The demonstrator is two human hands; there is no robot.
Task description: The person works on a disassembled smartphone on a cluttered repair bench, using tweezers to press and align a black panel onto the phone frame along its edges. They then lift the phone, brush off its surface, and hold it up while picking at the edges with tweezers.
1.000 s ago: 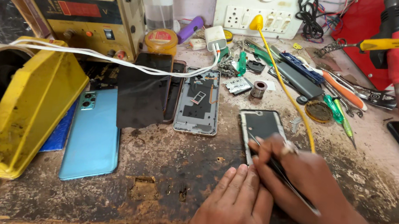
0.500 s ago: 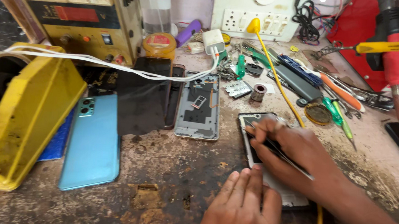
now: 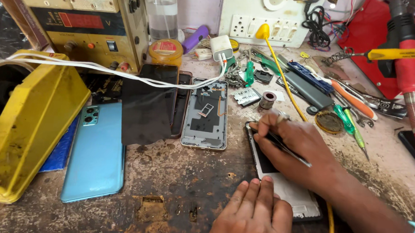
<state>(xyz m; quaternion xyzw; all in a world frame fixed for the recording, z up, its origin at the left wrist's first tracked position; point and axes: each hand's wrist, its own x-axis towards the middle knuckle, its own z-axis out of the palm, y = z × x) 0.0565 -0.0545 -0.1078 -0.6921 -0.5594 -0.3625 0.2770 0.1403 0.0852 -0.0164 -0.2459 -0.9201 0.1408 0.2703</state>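
Now the right hand, pinching a thin tool, has slid onto the opened phone; the left hand lies flat, empty.

Phone under right hand, left hand before it; frame to its left, back cover further left, tools behind right

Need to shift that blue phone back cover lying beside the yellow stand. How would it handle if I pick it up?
The blue back cover looks thin and flat, so probably light and slightly flexible. Its glossy surface may be slippery. Lying flush on the worn bench, it likely needs lifting by an edge.
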